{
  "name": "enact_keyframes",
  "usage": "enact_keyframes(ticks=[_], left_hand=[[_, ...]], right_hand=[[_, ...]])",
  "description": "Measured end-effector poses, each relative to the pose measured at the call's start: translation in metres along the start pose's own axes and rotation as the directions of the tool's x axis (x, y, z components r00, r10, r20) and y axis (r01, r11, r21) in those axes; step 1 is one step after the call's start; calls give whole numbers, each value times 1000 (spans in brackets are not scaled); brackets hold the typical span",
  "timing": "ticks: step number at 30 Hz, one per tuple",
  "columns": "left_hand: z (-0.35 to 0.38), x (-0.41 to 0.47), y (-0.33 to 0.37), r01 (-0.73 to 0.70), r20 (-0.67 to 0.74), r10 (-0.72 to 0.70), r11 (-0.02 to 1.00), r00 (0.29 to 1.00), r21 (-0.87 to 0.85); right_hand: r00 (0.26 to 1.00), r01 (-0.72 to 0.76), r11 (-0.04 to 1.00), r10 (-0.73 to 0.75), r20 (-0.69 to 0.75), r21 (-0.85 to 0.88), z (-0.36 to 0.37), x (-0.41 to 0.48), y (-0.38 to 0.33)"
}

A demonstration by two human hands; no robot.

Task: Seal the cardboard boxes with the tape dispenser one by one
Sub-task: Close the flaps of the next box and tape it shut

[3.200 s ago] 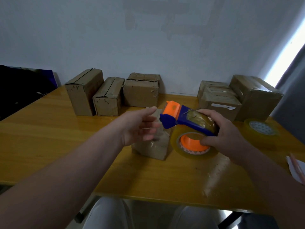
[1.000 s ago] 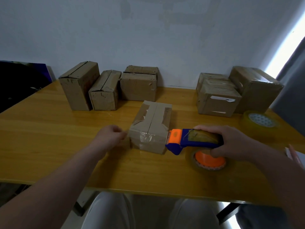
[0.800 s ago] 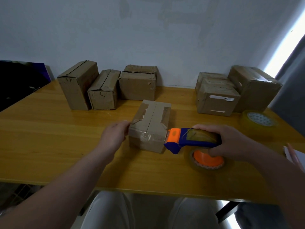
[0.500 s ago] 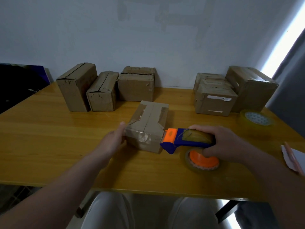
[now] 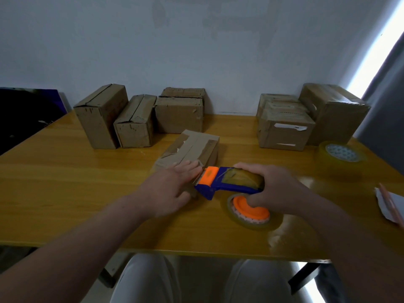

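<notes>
Head view: left hand [image 5: 168,189] now atop box [image 5: 192,147]

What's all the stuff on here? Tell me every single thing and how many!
table: one, yellow wood, across the view
middle box: one, brown, centre of the table
back-left boxes: at least three, brown, far left of the table
back-right boxes: at least three, brown, far right of the table
tape dispenser: one, blue and orange, at the middle box's near end
spare tape roll: one, clear yellowish, right side of the table
paper scrap: one, white, right table edge
curtain: one, grey, far right
left hand: one, flat on the middle box's near end
right hand: one, grips the tape dispenser
</notes>
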State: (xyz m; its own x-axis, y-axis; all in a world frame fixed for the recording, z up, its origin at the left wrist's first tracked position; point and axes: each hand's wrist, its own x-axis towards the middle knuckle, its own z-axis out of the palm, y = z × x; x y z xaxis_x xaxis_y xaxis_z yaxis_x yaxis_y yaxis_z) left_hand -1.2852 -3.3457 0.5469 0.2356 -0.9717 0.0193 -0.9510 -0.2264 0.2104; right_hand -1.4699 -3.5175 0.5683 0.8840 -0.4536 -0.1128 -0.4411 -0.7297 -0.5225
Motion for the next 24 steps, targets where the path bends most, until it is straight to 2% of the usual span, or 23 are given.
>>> enact_keyframes(ticks=[10, 17, 24], left_hand=[[6, 5, 5, 61, -113, -52, 996, 992, 71], [7, 6, 6, 76, -180, -67, 996, 981, 40], [10, 7, 3, 61, -212, -48, 997, 976, 52]], right_hand=[[1000, 4, 1000, -5, 19, 29, -24, -20, 6], [998, -2, 999, 5, 67, -44, -35, -31, 9], [984, -33, 993, 53, 172, -116, -22, -1, -7]])
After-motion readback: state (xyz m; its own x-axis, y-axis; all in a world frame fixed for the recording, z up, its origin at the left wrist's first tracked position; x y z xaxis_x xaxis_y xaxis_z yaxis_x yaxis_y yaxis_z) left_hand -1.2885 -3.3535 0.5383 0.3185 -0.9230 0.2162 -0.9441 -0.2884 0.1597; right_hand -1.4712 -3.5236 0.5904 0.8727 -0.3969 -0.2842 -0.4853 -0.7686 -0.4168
